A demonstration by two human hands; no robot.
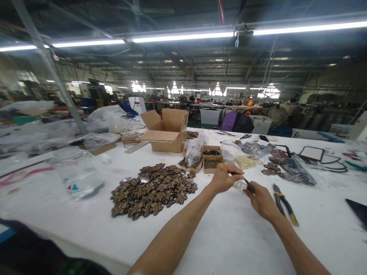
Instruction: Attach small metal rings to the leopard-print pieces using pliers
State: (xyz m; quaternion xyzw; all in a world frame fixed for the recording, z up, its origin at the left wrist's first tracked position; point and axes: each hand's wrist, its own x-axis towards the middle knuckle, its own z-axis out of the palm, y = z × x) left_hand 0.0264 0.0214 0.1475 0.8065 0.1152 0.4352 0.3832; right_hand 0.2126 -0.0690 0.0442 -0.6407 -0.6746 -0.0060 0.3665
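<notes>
My left hand [226, 178] is closed in a pinch over the table, with a small dark piece just showing at its fingertips, too small to name. My right hand [262, 201] is wrapped round a small dark-handled tool [250, 186], whose thin end points up toward the left fingertips. Beneath the hands lies a scatter of small clear or silvery bits [240, 186]. To the left spreads a large pile of brown and black flower-shaped patterned pieces [155, 189]. Pliers [283, 204] with black and yellow handles rest right of my right hand.
Small boxes of studs [212, 164] and dark bits stand beyond my left hand, near an open cardboard box [169, 131]. A clear plastic jar [76, 173] is at left. Bags of parts [298, 170] and black-edged frames [312, 153] lie at right.
</notes>
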